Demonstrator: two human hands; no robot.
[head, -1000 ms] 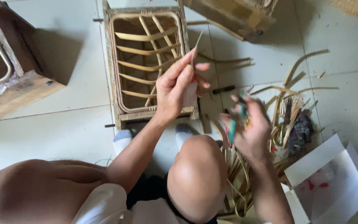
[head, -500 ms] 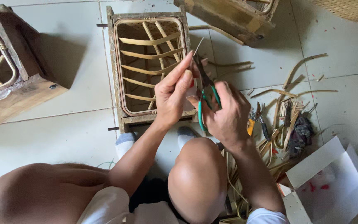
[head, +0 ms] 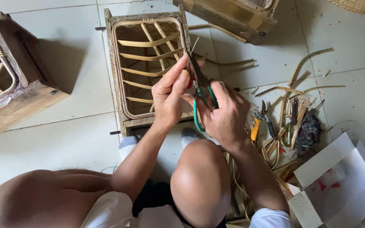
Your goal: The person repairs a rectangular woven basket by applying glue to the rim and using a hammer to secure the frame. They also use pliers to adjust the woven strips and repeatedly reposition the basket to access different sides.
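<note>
While both hands meet at mid-frame, green-handled scissors (head: pixel 200 99) work a thin bamboo strip (head: pixel 194 46) over the frame's right edge.

Right hand (head: pixel 224 114) is wrapped through the scissor loops, blades angled up and to the left; left hand (head: pixel 172 95) is pinched narrow, fingertips closed on the strip just beside the blades. Beneath them, upper centre, lies a wooden frame (head: pixel 148 67) laced with curved slats. Another wooden box (head: pixel 9 80) sits at the left edge, a third (head: pixel 229 14) at the top. To the right, pliers with an orange handle (head: pixel 260 122) rest among loose bamboo offcuts (head: pixel 292 84), and an open white cardboard box (head: pixel 339 181) fills the lower right.
</note>
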